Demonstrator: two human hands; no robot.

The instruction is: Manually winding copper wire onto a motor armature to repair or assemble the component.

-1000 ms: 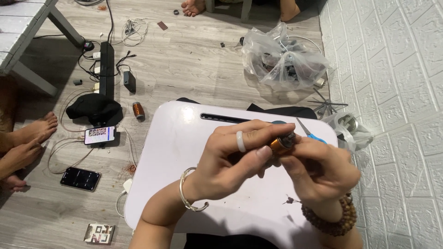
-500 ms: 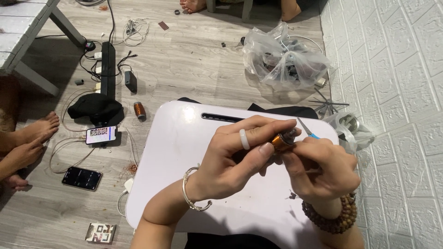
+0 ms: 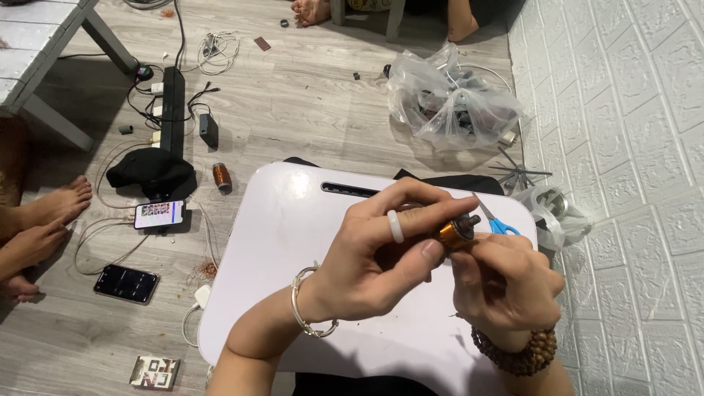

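Far left on the floor: a lit phone (image 3: 158,214) and a dark phone (image 3: 126,283) among cables, with a loose copper coil (image 3: 221,177) just beyond the white lap table (image 3: 293,220). Centre, above that table: the left hand (image 3: 374,257), fingers curled and pinched on a small copper-wound motor part (image 3: 456,230); since a second ago the part has stayed between both hands at near the same spot, only slightly turned. Right: the right hand (image 3: 506,282) closed on the part's near end, blue-handled scissors (image 3: 497,222) lying behind, so the work on the winding reads as continuing, not finished.
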